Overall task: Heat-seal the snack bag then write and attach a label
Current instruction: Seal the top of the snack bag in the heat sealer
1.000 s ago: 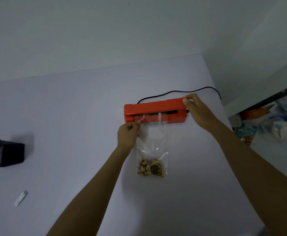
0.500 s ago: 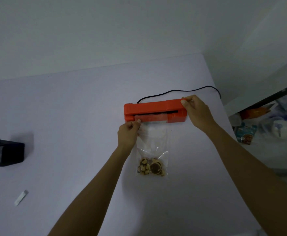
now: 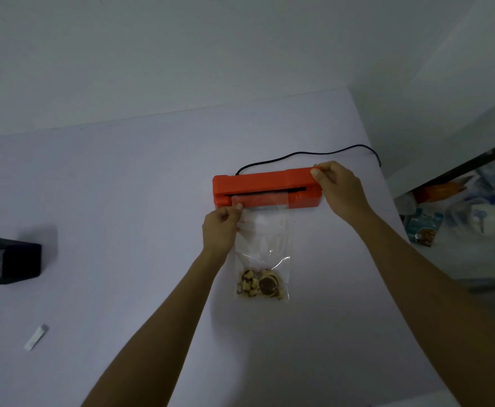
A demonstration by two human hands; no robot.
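The clear snack bag [image 3: 262, 254] lies near the worktop's [image 3: 123, 201] right edge, its open mouth fed into the orange sealer's [image 3: 265, 188] slot; the left hand [image 3: 221, 230] pinches its top corner to keep the film flat, while the right hand [image 3: 338, 188] grips the sealer's right end, seemingly to steady or press it

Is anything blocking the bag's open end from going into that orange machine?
Nothing visible does. The left hand holds the snack bag with its top edge already in the orange sealer slot; the right hand grips the sealer's right end.
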